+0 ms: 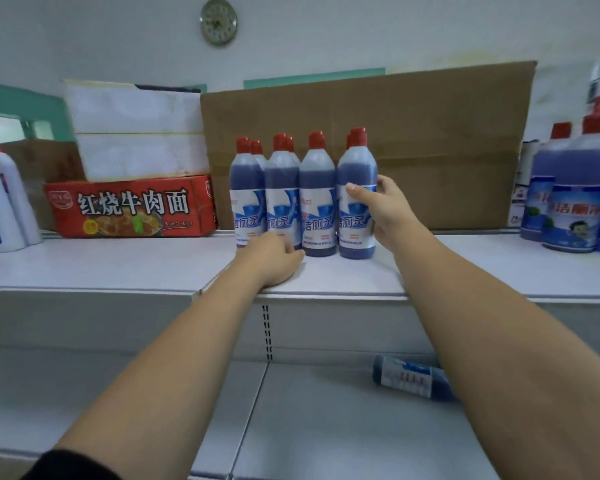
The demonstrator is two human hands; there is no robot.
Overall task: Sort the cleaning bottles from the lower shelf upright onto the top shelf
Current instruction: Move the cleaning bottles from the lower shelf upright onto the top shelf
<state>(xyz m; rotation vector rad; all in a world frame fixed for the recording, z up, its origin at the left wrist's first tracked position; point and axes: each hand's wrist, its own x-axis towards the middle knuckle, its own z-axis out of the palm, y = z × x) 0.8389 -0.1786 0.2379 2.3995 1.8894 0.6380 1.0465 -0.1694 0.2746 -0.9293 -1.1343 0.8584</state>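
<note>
Your right hand (pixel 378 209) is wrapped around the rightmost cleaning bottle (pixel 356 202) on the top shelf (pixel 118 268), thumb across the label and fingers curled round its far side, and that bottle stands upright on the shelf surface. Your left hand (pixel 274 258) rests palm-down on the shelf at the foot of the front row, fingers loosely curled against the base of the second bottle from the left; it grips nothing. You can count four bottles in the front row, all upright with red caps and dark blue liquid, standing close together, and three more red caps peek out behind them, which makes seven visible in the cluster. One more bottle (pixel 409 377) of the same kind lies on its side on the lower shelf (pixel 309 427), partly hidden behind your right forearm. To the left on the top shelf sit two white bottles (pixel 0 206), a red noodle carton (pixel 129 207) and a white foam box (pixel 136 133) stacked on it. A brown cardboard box (pixel 430 140) stands behind the cluster, and several larger blue jugs (pixel 572 199) crowd the right edge; their count is unclear. One round clock (pixel 218 21) hangs on the wall.
</note>
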